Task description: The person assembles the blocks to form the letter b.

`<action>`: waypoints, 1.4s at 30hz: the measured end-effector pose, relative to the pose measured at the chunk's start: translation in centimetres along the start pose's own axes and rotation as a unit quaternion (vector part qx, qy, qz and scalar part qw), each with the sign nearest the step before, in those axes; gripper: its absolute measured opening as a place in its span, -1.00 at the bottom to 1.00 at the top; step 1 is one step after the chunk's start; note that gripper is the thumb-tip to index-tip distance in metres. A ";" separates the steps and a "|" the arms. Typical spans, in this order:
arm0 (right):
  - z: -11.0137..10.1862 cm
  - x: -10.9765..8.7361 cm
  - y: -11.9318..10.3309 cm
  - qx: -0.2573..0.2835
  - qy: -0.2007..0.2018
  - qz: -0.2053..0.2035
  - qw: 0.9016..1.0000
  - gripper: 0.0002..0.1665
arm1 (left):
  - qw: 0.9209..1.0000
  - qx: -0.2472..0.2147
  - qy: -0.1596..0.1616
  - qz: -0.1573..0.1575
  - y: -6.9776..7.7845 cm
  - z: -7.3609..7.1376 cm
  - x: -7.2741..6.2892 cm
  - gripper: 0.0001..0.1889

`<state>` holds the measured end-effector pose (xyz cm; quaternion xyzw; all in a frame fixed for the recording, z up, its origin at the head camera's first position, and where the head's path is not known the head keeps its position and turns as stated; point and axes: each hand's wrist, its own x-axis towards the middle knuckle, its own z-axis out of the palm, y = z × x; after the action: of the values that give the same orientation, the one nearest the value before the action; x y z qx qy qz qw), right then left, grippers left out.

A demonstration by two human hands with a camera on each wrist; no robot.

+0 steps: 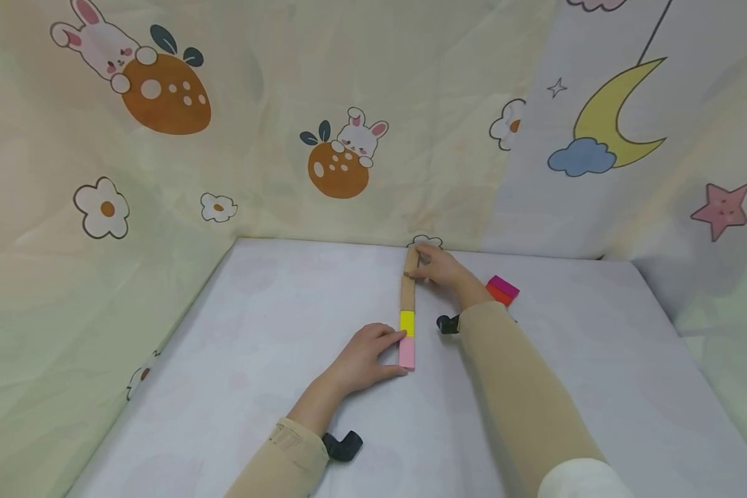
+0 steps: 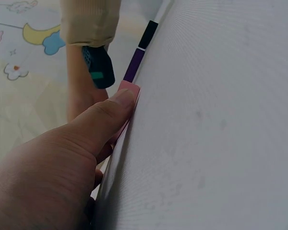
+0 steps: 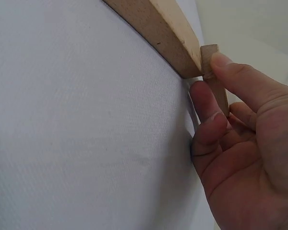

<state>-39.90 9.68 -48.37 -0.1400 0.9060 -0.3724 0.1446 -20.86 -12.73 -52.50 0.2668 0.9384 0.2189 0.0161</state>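
Observation:
A straight line of blocks runs away from me across the white table. At its near end is a pink block (image 1: 407,354), then a yellow block (image 1: 407,323) and a plain wooden block (image 1: 407,294). My left hand (image 1: 366,356) pinches the pink block, thumb at its near end and fingertip by the yellow joint; in the left wrist view the thumb lies on the pink block (image 2: 129,87). At the far end my right hand (image 1: 443,268) pinches another wooden block (image 3: 216,84) between thumb and fingers. It is tilted against the end of the longer wooden block (image 3: 158,33).
Behind the right forearm, a magenta block (image 1: 504,286) and a red block (image 1: 499,295) lie side by side, partly hidden. A patterned cloth wall (image 1: 436,173) rises directly behind the table's far edge. Each wrist carries a small black device (image 1: 344,447).

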 end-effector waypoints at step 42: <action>1.1 -0.9 0.5 -0.027 -0.026 -0.007 0.999 -0.13 | 0.998 0.039 -0.017 0.037 -0.4 -0.6 -0.4 -0.10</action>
<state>-38.77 9.67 -49.29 -0.1595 0.9108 -0.3446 0.1620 -20.77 -13.49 -52.18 0.3054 0.9354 0.1775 0.0137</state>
